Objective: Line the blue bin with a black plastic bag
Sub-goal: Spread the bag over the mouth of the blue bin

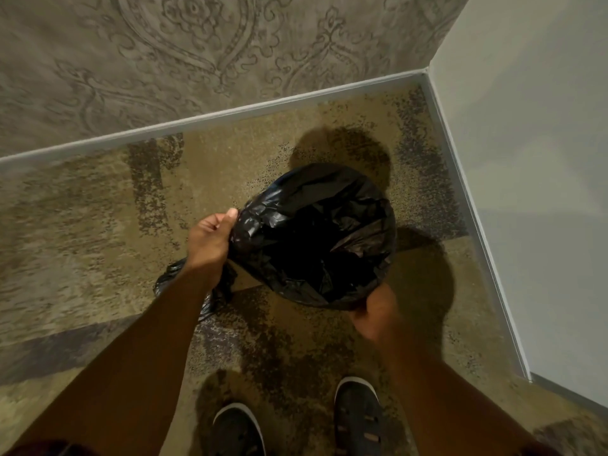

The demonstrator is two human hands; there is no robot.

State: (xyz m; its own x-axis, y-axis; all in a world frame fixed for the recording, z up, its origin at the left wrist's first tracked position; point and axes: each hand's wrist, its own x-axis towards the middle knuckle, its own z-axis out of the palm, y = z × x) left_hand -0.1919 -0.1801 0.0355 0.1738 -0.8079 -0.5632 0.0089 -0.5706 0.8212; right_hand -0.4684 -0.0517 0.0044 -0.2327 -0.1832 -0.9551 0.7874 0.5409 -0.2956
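Two bare hands at crinkled black plastic bag [312, 238] | left hand [209, 240] pinched bag's left rim | right hand [375, 312] gripped near rim from below | bag spread open between hands, above patterned carpet [98, 225] | blue bin hidden

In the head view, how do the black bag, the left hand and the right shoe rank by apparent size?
1. Black bag, clearly largest.
2. Right shoe and left hand look similar; the shoe is partly cut off, so no ranking.
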